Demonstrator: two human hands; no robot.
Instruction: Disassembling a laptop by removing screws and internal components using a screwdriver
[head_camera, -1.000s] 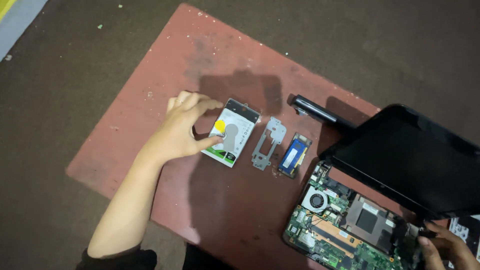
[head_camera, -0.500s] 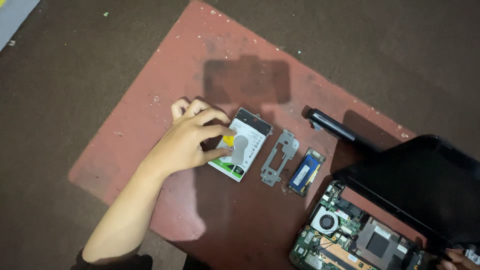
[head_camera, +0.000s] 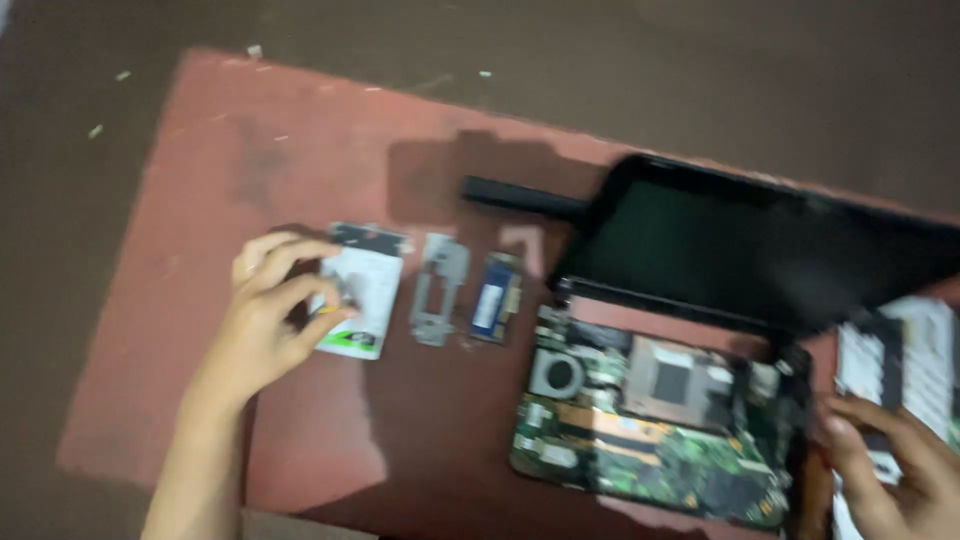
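**Left Hand on the Hard Drive Beside an Opened Laptop**

While the picture was blurred by motion, the main things could be told apart. The left hand (head_camera: 268, 320) lay over the left edge of a hard drive (head_camera: 362, 290), a flat rectangular unit with a white label and a green strip at its near end. Its fingers (head_camera: 300, 292) curled onto the drive's face, with a small yellowish thing at the fingertips that was too blurred to name; the hand was touching the drive, but whether it truly gripped it I cannot tell. The drive rested flat on a reddish-brown table (head_camera: 250, 150).

Just beside the drive on its right lay a grey metal bracket (head_camera: 438, 290), and next to that a small blue memory module (head_camera: 493, 300); the three sat in a row, close but apart. A black battery bar (head_camera: 520, 196) lay farther back, near the laptop's hinge.

To the right stood the opened laptop, its exposed motherboard (head_camera: 650, 425) showing a round fan and a square heat plate, its dark screen (head_camera: 750, 240) tilted back. The right hand (head_camera: 895, 465) lay at the laptop's right edge, fingers spread loosely on a black-and-white part (head_camera: 905, 355), clasping nothing that I could make out.
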